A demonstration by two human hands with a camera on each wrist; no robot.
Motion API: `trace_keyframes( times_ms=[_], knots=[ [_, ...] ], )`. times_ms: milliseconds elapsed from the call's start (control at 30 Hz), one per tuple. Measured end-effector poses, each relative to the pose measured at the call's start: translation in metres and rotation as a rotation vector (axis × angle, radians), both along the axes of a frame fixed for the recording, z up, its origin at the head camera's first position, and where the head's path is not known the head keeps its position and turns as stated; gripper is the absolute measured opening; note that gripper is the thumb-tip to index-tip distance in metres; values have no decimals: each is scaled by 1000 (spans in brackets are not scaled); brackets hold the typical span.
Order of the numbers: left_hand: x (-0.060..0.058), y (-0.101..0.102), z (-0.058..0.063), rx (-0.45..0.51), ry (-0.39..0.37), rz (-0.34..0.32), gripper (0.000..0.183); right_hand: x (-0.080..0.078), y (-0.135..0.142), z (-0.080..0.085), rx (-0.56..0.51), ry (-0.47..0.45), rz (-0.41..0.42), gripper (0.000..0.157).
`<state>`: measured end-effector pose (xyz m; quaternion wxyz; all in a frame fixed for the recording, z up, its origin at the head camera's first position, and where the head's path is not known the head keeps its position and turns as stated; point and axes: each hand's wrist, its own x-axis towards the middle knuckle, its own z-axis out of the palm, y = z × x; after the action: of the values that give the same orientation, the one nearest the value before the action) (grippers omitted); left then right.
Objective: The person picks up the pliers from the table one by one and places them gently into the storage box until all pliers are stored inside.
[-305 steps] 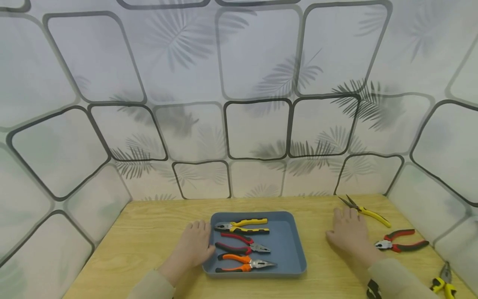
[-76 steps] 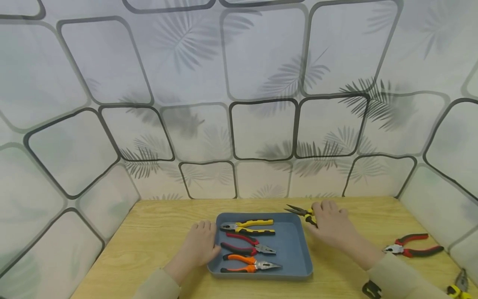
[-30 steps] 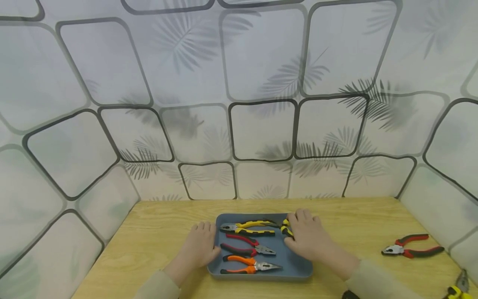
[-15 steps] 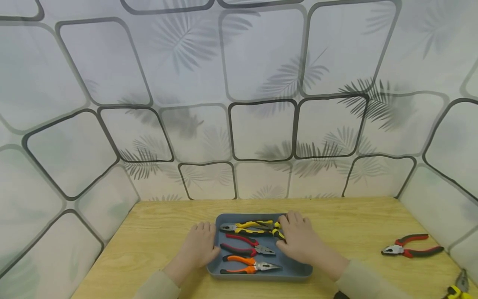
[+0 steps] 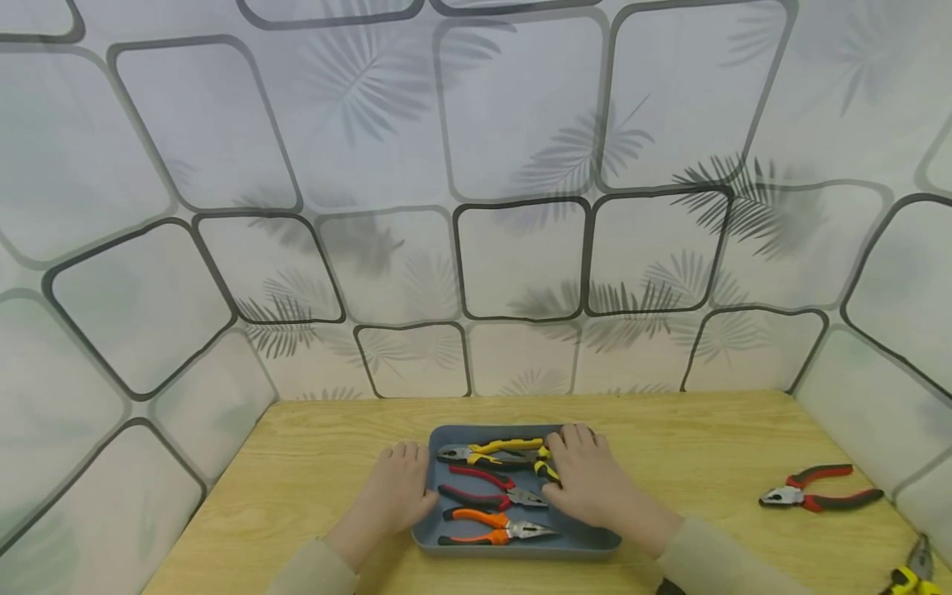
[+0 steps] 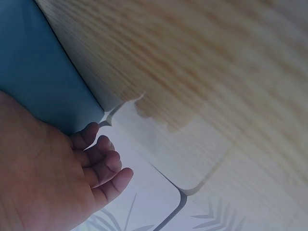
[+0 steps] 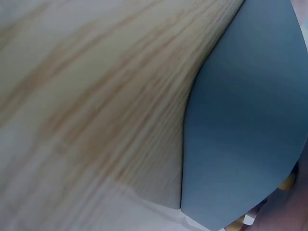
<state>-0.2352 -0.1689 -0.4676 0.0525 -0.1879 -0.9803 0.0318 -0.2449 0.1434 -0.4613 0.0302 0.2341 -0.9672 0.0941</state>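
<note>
My right hand [image 5: 591, 475] reaches over the right side of a grey-blue tray [image 5: 513, 552] and grips yellow-and-black needle-nose pliers [image 5: 545, 472]. Their slim jaws point left, overlapping yellow-and-black combination pliers [image 5: 454, 454] in the tray; the handles are mostly hidden by the hand. Below those lie red-and-black pliers [image 5: 476, 499] and orange-and-black long-nose pliers [image 5: 494, 521]. Against the tray's left side rests my left hand [image 5: 397, 487], fingers relaxed. The left wrist view has its fingers loosely bent beside the tray wall [image 6: 43, 62]. The right wrist view mostly catches the outer tray wall [image 7: 240, 115].
On the wooden table [image 5: 692, 446], another red-and-black pair of pliers [image 5: 844, 501] lies to the right. Yellow-and-black pliers [image 5: 921, 562] sit at the lower right corner, partly cut off. A patterned cloth wall [image 5: 521, 256] closes the back and both sides.
My right hand took the needle-nose pliers from the table's right side, carried them left into the tray and shifted slightly further left and down. The left hand stays at the tray's left side.
</note>
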Motion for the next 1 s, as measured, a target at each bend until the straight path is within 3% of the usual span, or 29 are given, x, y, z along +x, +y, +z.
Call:
trace_keyframes(
  times_ms=[733,1000],
  knots=[
    [1,0,4,-17,-30,16,56,-11,-9,-6,7,-1,18,39],
    [1,1,4,-18,-18,5,53,-13,-9,-9,29,-15,29,47]
  ],
)
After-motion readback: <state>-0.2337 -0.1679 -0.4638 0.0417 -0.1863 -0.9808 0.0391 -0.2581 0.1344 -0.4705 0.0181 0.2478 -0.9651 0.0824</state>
